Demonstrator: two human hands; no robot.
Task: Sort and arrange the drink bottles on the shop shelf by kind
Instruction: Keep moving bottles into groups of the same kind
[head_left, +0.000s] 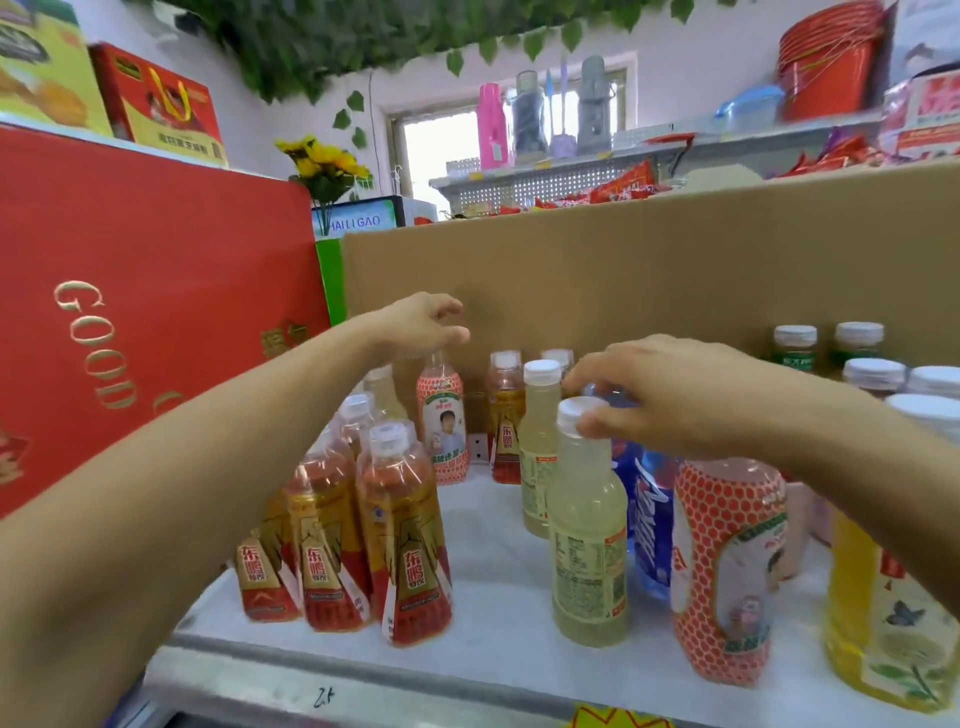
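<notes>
the clear bottle with a pink-and-white netted label (441, 415) stands upright in the far row on the white shelf (493, 582), close to the brown cardboard wall (623, 270). a narrow gap separates it from the lone red-and-gold labelled bottle (506, 421) on its right. bare shelf lies in front of it, between the near-left cluster of red-and-gold bottles (400, 530) and the pale yellow bottle with a white cap (587, 519). the blue-labelled clear bottle (649, 525) stands right of centre, packed between that pale yellow bottle and a second netted-label bottle (727, 571) on the right.

left hand (421, 325): fingers and thumb curled down over the top of the far netted-label bottle, whose cap is hidden under the hand.

right hand (675, 395): fingers curled round the top of the blue-labelled clear bottle, with the thumb touching the white cap of the pale yellow bottle.

the shelf ends at a grey metal front lip (363, 675). a large red box with gold lettering (130, 312) bounds the left side. white-capped bottles (872, 374) crowd the far right, and a yellow drink bottle (883, 623) stands near right.
</notes>
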